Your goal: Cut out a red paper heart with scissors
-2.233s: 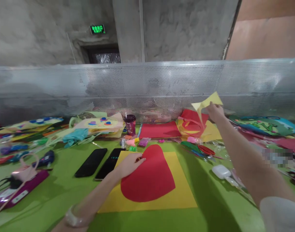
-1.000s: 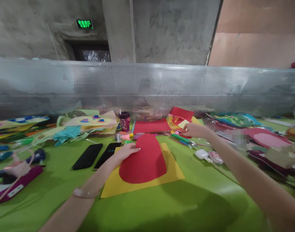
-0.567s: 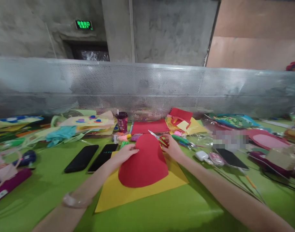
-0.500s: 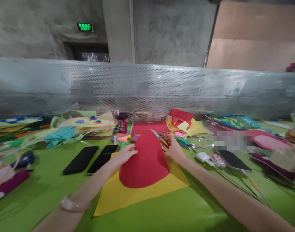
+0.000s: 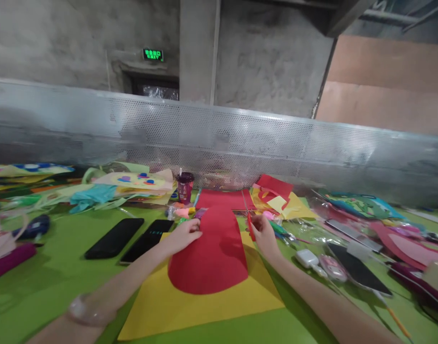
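Observation:
A rounded red paper piece [image 5: 210, 260] stands out over a yellow sheet [image 5: 201, 313] in front of me. My left hand [image 5: 186, 235] is closed on the paper's left edge, fingers bent at its rim. Right of the paper, my right hand [image 5: 264, 233] grips a pair of scissors [image 5: 250, 224] by the red handles. Their blades point away from me, just clear of the paper's right edge. Whether the blades are apart is hard to make out.
Two black phones [image 5: 114, 238] lie to the left. At the back stand a purple cup with a straw [image 5: 185, 188] and red sheets [image 5: 222, 198]. Paper scraps [image 5: 281, 205], a white earphone case [image 5: 306, 258] and another phone [image 5: 358, 270] are on the right. A perforated metal barrier [image 5: 233, 143] runs behind.
The scissors have swung from pointing left over the red paper to pointing straight away, beside its right edge. My left hand still holds the paper. The camera view has shifted slightly.

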The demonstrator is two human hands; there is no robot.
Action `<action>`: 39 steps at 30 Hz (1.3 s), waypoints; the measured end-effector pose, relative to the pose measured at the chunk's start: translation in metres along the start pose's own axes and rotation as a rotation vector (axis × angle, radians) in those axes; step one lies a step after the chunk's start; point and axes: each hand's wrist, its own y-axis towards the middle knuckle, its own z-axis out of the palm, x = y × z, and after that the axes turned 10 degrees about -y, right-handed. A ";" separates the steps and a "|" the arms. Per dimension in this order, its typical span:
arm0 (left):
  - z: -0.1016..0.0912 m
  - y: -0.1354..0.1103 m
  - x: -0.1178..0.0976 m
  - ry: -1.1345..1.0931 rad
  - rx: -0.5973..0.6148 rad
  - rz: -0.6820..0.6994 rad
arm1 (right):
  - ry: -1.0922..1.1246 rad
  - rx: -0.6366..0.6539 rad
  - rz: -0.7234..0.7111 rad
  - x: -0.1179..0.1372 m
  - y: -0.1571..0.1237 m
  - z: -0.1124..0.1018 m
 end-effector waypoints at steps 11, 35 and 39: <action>0.006 -0.014 -0.017 0.086 0.142 -0.060 | 0.146 0.188 0.173 0.004 0.005 -0.001; 0.006 -0.004 -0.004 -0.334 -0.247 -0.112 | 0.363 -0.207 0.243 0.009 0.002 -0.007; 0.001 0.002 0.004 -0.339 -0.404 -0.001 | 0.248 -0.175 0.165 0.012 0.001 -0.008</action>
